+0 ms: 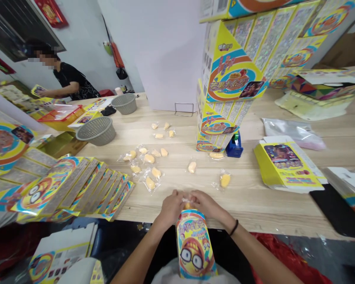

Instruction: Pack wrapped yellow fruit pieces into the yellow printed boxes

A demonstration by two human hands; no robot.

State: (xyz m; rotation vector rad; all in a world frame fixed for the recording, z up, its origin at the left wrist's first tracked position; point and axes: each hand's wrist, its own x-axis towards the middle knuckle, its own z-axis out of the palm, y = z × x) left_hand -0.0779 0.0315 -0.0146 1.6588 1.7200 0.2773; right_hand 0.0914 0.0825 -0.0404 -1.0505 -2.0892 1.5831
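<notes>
At the table's front edge, my left hand and my right hand are closed, fingertips meeting at the clear wrapper of a small yellow candy. Below them a yellow cartoon box stands tilted against my body, its top end right under the candy. Fingers partly cover the wrapper. Beyond my hands lie loose wrapped candies, one nearby, another to the right, and a cluster to the left.
Stacked boxes rise at the back right beside a blue tape dispenser. A row of boxes leans on the left. Grey baskets stand behind it. An opened box lies right, near a black phone-like slab. A co-worker sits far left.
</notes>
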